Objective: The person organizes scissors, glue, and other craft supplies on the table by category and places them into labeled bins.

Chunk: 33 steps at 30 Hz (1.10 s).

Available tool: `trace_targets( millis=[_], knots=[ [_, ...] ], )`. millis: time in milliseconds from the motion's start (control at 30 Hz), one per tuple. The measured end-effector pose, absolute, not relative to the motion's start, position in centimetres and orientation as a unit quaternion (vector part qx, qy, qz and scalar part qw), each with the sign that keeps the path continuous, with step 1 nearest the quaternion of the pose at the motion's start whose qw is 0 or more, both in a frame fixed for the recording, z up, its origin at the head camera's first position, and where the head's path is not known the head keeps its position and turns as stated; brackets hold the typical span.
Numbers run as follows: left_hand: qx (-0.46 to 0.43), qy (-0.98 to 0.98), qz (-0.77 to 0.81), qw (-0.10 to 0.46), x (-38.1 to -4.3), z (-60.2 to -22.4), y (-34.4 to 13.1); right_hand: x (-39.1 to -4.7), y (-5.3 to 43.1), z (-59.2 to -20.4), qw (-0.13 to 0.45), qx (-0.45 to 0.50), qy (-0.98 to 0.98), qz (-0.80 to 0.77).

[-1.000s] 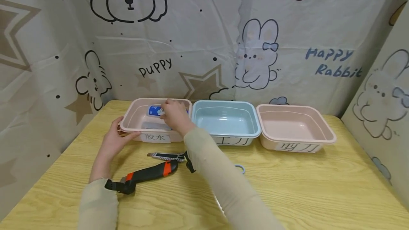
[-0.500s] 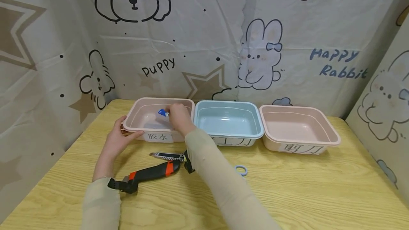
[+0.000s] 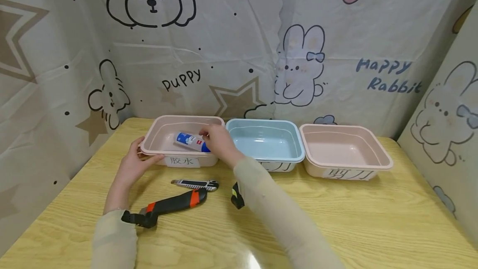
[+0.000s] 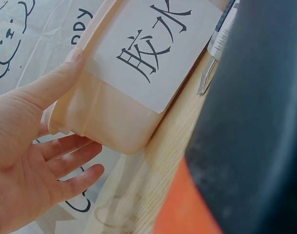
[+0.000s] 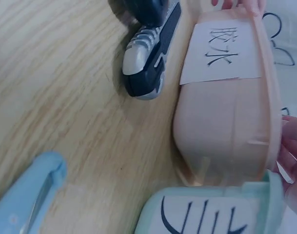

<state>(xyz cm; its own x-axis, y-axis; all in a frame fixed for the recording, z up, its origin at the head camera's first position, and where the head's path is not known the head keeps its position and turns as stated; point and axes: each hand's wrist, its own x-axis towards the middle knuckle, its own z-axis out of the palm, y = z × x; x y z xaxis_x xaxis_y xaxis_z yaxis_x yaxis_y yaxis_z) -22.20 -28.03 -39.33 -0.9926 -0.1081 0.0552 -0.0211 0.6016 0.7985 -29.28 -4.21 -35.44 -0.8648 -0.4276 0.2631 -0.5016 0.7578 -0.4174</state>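
A glue bottle [image 3: 191,141] with a blue and white label lies slantwise in the left pink bin [image 3: 153,136], its blue end toward the right. My right hand [image 3: 220,142] is over the bin's right side, loosely bent fingers close above the bottle's upper edge. In the right wrist view only part of this hand [image 5: 294,146] shows, beyond the rim. My left hand [image 3: 130,163] grips the same bin's left front corner. The left wrist view shows its thumb [image 4: 60,80] on the rim and the other fingers below.
A blue bin [image 3: 265,123] and another pink bin [image 3: 347,171] stand to the right, all with paper labels. In front lie a box cutter [image 3: 196,184] and a black-and-orange knife [image 3: 173,203]. A light blue handle [image 5: 31,190] shows in the right wrist view.
The glue bottle, held by my right hand earlier, now lies in the left bin in plain sight. My right hand has drawn back to the right. My left hand keeps its place.
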Motion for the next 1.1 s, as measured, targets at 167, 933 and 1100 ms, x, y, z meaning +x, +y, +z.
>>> trace_targets(
  millis=[167, 933, 1100],
  knots=[
    [0.031, -0.896, -0.44, 0.051, -22.2, -39.4, -28.2, -28.3, -2.7, -34.9, 0.084, 0.265, -0.926, 0.257],
    [0.019, -0.93, -0.361, 0.068, -21.8, -37.3, -27.5, -24.4, 8.7, -35.3, 0.159, 0.257, -0.911, 0.28],
    [0.008, -0.941, -0.331, 0.066, -21.5, -36.9, -27.1, -23.7, 11.3, -35.6, 0.163, 0.243, -0.909, 0.297]
  ],
)
